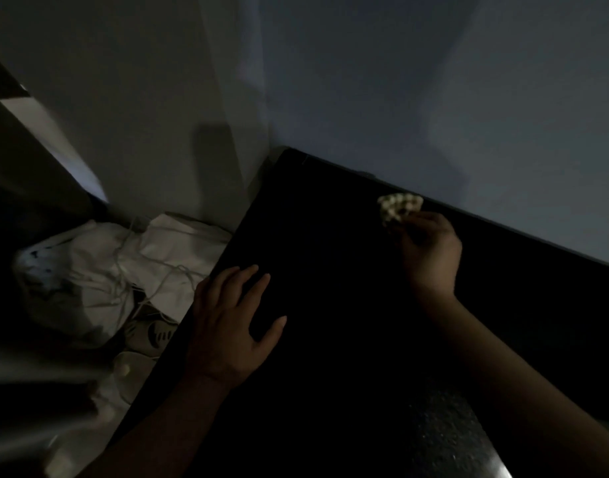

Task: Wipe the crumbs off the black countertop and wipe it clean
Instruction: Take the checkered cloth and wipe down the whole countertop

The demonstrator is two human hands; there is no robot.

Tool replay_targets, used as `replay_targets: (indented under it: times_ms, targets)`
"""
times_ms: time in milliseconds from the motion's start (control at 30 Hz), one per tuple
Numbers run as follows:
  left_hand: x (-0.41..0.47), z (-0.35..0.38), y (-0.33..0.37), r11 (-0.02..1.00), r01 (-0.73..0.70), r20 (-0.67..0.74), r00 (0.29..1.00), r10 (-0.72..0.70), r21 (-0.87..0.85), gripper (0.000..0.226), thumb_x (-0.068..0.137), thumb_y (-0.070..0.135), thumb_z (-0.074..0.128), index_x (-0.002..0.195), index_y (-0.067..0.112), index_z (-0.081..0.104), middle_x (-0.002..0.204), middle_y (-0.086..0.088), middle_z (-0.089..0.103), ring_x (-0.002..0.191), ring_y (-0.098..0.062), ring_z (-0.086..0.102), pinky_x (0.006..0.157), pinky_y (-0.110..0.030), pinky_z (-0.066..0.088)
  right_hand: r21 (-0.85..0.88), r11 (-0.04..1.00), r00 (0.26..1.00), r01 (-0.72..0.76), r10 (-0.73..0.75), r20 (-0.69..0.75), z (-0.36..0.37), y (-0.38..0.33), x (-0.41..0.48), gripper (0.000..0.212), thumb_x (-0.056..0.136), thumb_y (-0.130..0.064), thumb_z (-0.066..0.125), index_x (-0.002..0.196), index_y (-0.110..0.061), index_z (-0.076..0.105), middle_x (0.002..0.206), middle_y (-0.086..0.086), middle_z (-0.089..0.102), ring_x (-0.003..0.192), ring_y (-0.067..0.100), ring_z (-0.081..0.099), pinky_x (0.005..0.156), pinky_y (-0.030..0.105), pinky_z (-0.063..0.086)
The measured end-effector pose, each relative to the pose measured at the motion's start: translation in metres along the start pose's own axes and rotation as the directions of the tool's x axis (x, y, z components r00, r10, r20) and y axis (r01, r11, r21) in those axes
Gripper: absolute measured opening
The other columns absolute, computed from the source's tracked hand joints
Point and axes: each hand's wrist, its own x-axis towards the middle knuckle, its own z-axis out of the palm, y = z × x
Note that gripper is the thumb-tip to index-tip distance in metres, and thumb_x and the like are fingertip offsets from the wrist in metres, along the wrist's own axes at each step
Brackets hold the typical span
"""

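Pinching a cloth [398,209] by the wall [468,115], the right hand [430,251] is curled; left hand [229,327] lies flat on the desk [337,374]; dimness could hide crumbs.

No legible text, label, brand, number or sign found. The view is dim and blurred throughout. Dark marks on the white bag [99,257], at its left end, may be print, but they are too smeared to read. The cloth [399,208] shows a chequered pattern only, with no lettering that can be made out.
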Motion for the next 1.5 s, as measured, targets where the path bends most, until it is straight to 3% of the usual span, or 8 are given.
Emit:
replay_targets:
  times_ms: [233,467,600,767,1033,1167,1267,1500]
  targets:
    - [0.0,0.0,-0.001,0.999,-0.006,0.0,1.0,0.006,0.031,0.06,0.082,0.055,0.051,0.128,0.017,0.058,0.137,-0.002,0.049,0.128,-0.026,0.041,0.103,-0.05,0.033,-0.053,0.997,0.999,-0.051,0.051,0.005,0.016,0.001,-0.031,0.017,0.083,-0.015,0.071,0.098,-0.008,0.076,0.101,0.01,0.067,0.095,0.032,0.06,0.082,0.025,0.04]
    - [-0.001,-0.001,0.0,0.997,0.0,0.018,1.0,-0.002,0.077,0.061,0.083,0.057,0.048,0.128,0.017,0.057,0.137,-0.002,0.048,0.127,-0.026,0.041,0.105,-0.05,0.03,0.142,0.988,0.977,0.06,-0.088,0.197,0.005,-0.026,-0.092,0.015,0.082,-0.015,0.074,0.097,-0.014,0.076,0.101,0.0,0.066,0.094,0.018,0.06,0.085,0.028,0.048]
    - [-0.001,0.0,0.001,0.997,0.005,0.011,1.0,-0.006,0.072,0.062,0.084,0.058,0.045,0.129,0.018,0.056,0.138,-0.002,0.048,0.128,-0.026,0.04,0.106,-0.05,0.03,0.038,0.999,1.0,-0.024,0.025,-0.018,-0.013,-0.009,-0.06,0.016,0.08,-0.009,0.074,0.095,-0.009,0.076,0.1,0.009,0.068,0.092,0.029,0.064,0.085,0.038,0.053]
    - [-0.001,0.0,0.001,0.997,0.0,-0.006,1.0,0.001,0.078,0.061,0.083,0.057,0.048,0.128,0.017,0.057,0.137,-0.002,0.048,0.127,-0.027,0.04,0.103,-0.052,0.033,-0.078,0.994,0.997,-0.074,0.074,0.006,-0.007,0.008,-0.061,0.021,0.086,-0.016,0.069,0.105,-0.011,0.074,0.107,0.01,0.066,0.098,0.032,0.059,0.085,0.03,0.045]
    - [-0.001,0.002,0.0,0.995,-0.006,-0.023,1.0,0.008,0.095,0.061,0.083,0.057,0.046,0.128,0.017,0.057,0.136,-0.003,0.049,0.126,-0.028,0.042,0.103,-0.051,0.032,0.094,0.994,0.981,0.06,-0.076,0.176,-0.011,-0.031,-0.152,0.026,0.082,-0.011,0.074,0.106,-0.019,0.074,0.104,-0.009,0.061,0.096,0.01,0.054,0.083,0.012,0.04]
    - [-0.002,0.003,-0.001,0.996,-0.015,-0.037,0.999,0.018,0.089,0.06,0.084,0.057,0.047,0.128,0.017,0.057,0.136,-0.002,0.048,0.127,-0.028,0.041,0.102,-0.051,0.033,0.266,0.964,0.978,-0.031,-0.026,0.208,-0.021,-0.027,-0.141,0.02,0.083,-0.015,0.069,0.101,-0.022,0.074,0.101,-0.004,0.064,0.095,0.02,0.062,0.083,0.04,0.054]
    - [-0.001,0.004,-0.001,0.998,-0.011,-0.04,0.999,0.014,0.068,0.06,0.084,0.057,0.047,0.129,0.017,0.056,0.137,-0.002,0.048,0.127,-0.027,0.04,0.101,-0.052,0.033,0.14,0.988,0.991,-0.067,0.049,0.126,-0.03,-0.008,-0.114,0.018,0.086,-0.014,0.071,0.103,-0.014,0.075,0.105,0.002,0.064,0.101,0.022,0.06,0.088,0.046,0.051]
    - [-0.001,0.006,-0.003,0.997,-0.01,-0.048,0.999,0.014,0.079,0.061,0.083,0.057,0.047,0.128,0.018,0.056,0.136,-0.003,0.049,0.126,-0.028,0.041,0.102,-0.052,0.032,0.071,0.997,0.991,-0.012,0.003,0.136,-0.024,-0.028,-0.169,0.021,0.079,-0.016,0.077,0.1,-0.017,0.076,0.1,-0.004,0.062,0.096,0.015,0.057,0.085,0.023,0.047]
